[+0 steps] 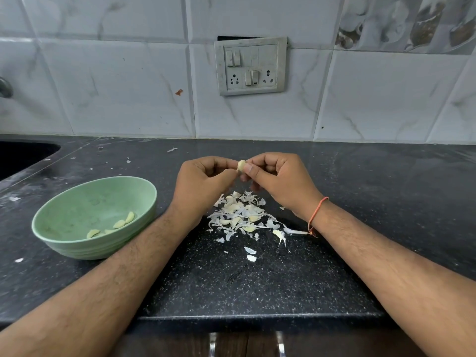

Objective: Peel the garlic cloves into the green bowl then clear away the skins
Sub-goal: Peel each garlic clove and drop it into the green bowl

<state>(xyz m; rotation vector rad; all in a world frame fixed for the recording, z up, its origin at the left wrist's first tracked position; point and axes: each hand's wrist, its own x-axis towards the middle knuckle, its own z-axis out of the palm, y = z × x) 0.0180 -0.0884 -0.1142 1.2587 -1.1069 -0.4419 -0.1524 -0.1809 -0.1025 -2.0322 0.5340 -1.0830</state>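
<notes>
Head view: both hands meet above the middle of the dark worktop, well in from its front edge. The left hand (203, 180) and the right hand (277, 180) pinch 1 garlic clove (241, 166) between them; the fingers of each are curled in, with thumb and fingertips closing on the clove from either side. The clove is held in the air, clear of the worktop. A red thread (317, 215) circles the right wrist.

Directly under the hands, on the worktop (257, 287), lies a loose heap of skins (240, 215), with several cloves mixed in; whether these are peeled cannot be told. A few stray flakes lie nearer the front edge, and more are scattered toward the back edge and the left side.

The green bowl (77, 212) stands on the worktop to the left of the heap, just beside the left forearm. About 4 peeled cloves (119, 223) lie in its bottom, toward the side nearest the forearm.

At the back left corner a sink (23, 155) is sunk into the worktop. On the tiled wall behind is a switch plate (251, 65).
</notes>
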